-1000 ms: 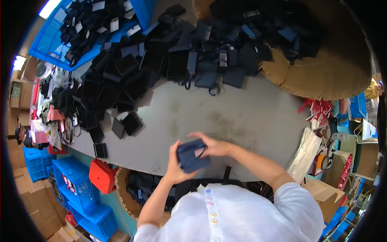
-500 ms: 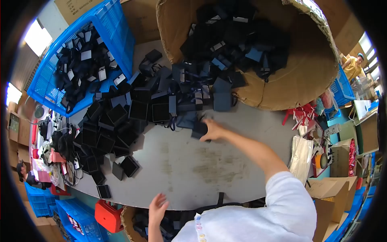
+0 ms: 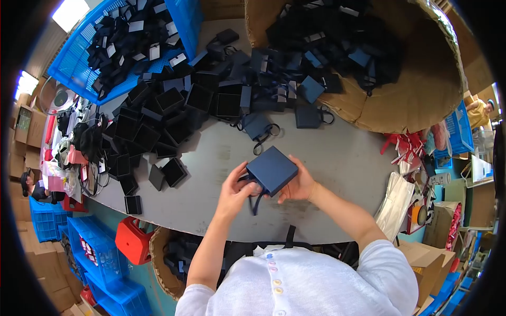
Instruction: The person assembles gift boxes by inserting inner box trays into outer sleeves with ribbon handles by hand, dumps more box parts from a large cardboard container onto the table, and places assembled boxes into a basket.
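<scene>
Navy box point(image 3: 272, 169) now in the grip of both hands point(image 3: 233, 194) point(image 3: 301, 181), the left previously empty.

Crate point(image 3: 185, 23) left of carton point(image 3: 390, 108), held box point(image 3: 272, 169) before both

I see smooth, matt grey table point(image 3: 216, 163), smudged in places. Over table: navy box point(image 3: 272, 167), smooth matt card look; ribbon point(image 3: 255, 206), cloth-like. At table's far side: carton point(image 3: 411, 100), rough brown cardboard; crate point(image 3: 184, 31), smooth blue plastic. By near edge: stool point(image 3: 130, 241), smooth red plastic.
</scene>
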{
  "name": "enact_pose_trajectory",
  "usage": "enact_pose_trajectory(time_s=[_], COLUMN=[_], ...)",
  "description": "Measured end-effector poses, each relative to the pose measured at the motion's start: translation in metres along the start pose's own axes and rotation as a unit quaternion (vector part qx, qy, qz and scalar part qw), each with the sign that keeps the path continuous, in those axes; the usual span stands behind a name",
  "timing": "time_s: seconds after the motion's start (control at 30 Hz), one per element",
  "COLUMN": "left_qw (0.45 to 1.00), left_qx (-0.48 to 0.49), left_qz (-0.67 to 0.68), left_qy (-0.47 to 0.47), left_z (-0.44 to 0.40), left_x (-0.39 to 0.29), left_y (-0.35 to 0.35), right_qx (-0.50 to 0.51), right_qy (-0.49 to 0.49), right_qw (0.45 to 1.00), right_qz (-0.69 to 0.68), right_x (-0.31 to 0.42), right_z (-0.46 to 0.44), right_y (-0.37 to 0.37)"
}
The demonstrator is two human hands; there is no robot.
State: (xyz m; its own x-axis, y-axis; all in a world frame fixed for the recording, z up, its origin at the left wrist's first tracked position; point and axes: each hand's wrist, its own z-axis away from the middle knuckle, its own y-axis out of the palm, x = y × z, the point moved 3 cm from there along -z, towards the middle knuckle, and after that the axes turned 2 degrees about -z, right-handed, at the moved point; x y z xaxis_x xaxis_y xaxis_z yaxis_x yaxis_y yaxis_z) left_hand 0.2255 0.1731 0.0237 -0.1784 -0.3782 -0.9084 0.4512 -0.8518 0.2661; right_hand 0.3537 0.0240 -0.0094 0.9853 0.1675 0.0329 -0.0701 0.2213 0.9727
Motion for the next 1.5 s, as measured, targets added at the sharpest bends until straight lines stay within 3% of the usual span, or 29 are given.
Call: enact_pose_trajectory(time_s=[0.13, 0.2, 0.27, 0.33, 0.4, 0.47, 0.53, 0.57, 0.63, 0.67, 0.7, 0.73, 0.77, 0.8, 0.87, 0.9, 0.93, 1.03, 1.07, 1.13, 1.17, 1.2, 1.27, 1.3, 1.33, 1.4, 1.43, 1.47, 1.5], left_qw=[0.994, 0.979, 0.914, 0.957, 0.979, 0.998, 0.981, 0.982, 0.978, 0.978, 0.993, 0.965, 0.939, 0.939, 0.967, 0.932, 0.931, 0.853, 0.852, 0.922, 0.944, 0.943, 0.944, 0.948, 0.948, 0.929, 0.953, 0.961, 0.944], left_qx=[-0.100, -0.158, -0.316, -0.232, -0.064, -0.033, -0.056, -0.038, -0.027, -0.016, -0.040, -0.064, -0.029, -0.022, 0.048, 0.045, 0.050, 0.062, 0.066, 0.023, 0.018, 0.024, -0.005, 0.011, 0.015, 0.062, 0.145, 0.226, 0.303], left_qz=[-0.006, 0.090, 0.199, -0.036, -0.028, 0.021, 0.186, 0.183, 0.187, 0.187, -0.018, -0.224, -0.282, -0.281, -0.171, -0.272, -0.273, -0.419, -0.419, -0.289, -0.241, -0.243, -0.182, -0.174, -0.174, -0.173, -0.107, -0.039, -0.027], left_qy=[0.047, 0.088, 0.158, 0.173, 0.191, 0.052, 0.012, 0.012, 0.087, 0.091, 0.106, 0.117, 0.192, 0.197, 0.180, 0.236, 0.238, 0.305, 0.307, 0.258, 0.224, 0.224, 0.277, 0.265, 0.267, 0.321, 0.242, 0.158, 0.125], left_z=[0.017, 0.026, 0.036, 0.030, 0.027, 0.015, 0.003, -0.001, -0.002, -0.005, -0.008, -0.009, -0.011, -0.012, -0.005, -0.004, -0.005, -0.016, -0.013, -0.001, -0.002, -0.001, 0.002, 0.000, -0.006, -0.022, -0.030, -0.037, -0.039], left_x=[-0.001, 0.005, 0.010, 0.020, 0.045, 0.089, 0.091, 0.082, 0.058, 0.052, 0.048, 0.045, 0.040, 0.040, 0.044, 0.043, 0.044, 0.061, 0.056, 0.043, 0.047, 0.045, 0.033, 0.031, 0.033, 0.040, 0.042, 0.037, 0.017], left_y=[-0.040, -0.068, -0.086, -0.055, -0.013, -0.024, -0.028, -0.019, -0.005, -0.001, 0.002, 0.005, 0.016, 0.027, 0.047, 0.051, 0.053, 0.044, 0.051, 0.064, 0.061, 0.065, 0.072, 0.074, 0.073, 0.066, 0.057, 0.050, 0.049], right_qx=[-0.086, -0.138, -0.180, -0.153, -0.154, -0.147, -0.143, -0.143, -0.123, -0.123, -0.284, -0.409, -0.357, -0.362, -0.356, -0.374, -0.378, -0.334, -0.336, -0.358, -0.379, -0.383, -0.457, -0.431, -0.433, -0.250, -0.211, -0.213, -0.290], right_qy=[-0.087, -0.131, -0.160, -0.148, -0.130, -0.087, -0.100, -0.118, -0.016, -0.026, -0.188, -0.322, -0.417, -0.422, -0.371, -0.385, -0.388, -0.525, -0.527, -0.641, -0.665, -0.668, -0.467, -0.304, -0.307, -0.362, -0.355, -0.358, -0.399], right_qw=[0.987, 0.970, 0.969, 0.970, 0.976, 0.985, 0.985, 0.983, 0.989, 0.988, 0.869, 0.629, 0.541, 0.535, 0.440, 0.376, 0.373, 0.334, 0.331, 0.395, 0.458, 0.455, 0.585, 0.734, 0.732, 0.854, 0.893, 0.891, 0.856], right_qz=[0.104, 0.152, -0.045, -0.121, -0.077, -0.015, 0.000, 0.002, 0.078, 0.083, 0.358, 0.578, 0.636, 0.636, 0.737, 0.755, 0.753, 0.708, 0.706, 0.552, 0.451, 0.448, 0.480, 0.427, 0.427, 0.279, 0.181, 0.181, 0.154], right_x=[0.000, -0.004, -0.013, -0.028, -0.051, -0.063, -0.060, -0.052, -0.045, -0.043, -0.030, -0.020, -0.011, -0.009, -0.015, -0.015, -0.014, -0.008, -0.005, 0.002, 0.008, 0.012, 0.023, 0.019, 0.016, 0.002, 0.006, 0.012, 0.019], right_z=[-0.011, -0.019, -0.021, -0.030, -0.041, -0.044, -0.036, -0.028, -0.014, -0.009, 0.003, 0.016, 0.024, 0.027, 0.019, 0.012, 0.010, 0.023, 0.026, 0.039, 0.038, 0.038, 0.034, 0.027, 0.028, 0.023, 0.028, 0.035, 0.047], right_y=[-0.005, -0.009, -0.012, -0.011, -0.022, -0.011, -0.005, -0.005, -0.006, -0.001, 0.001, 0.011, 0.020, 0.023, 0.031, 0.026, 0.023, 0.046, 0.056, 0.064, 0.056, 0.044, 0.009, -0.007, -0.013, -0.017, -0.025, -0.037, -0.055])
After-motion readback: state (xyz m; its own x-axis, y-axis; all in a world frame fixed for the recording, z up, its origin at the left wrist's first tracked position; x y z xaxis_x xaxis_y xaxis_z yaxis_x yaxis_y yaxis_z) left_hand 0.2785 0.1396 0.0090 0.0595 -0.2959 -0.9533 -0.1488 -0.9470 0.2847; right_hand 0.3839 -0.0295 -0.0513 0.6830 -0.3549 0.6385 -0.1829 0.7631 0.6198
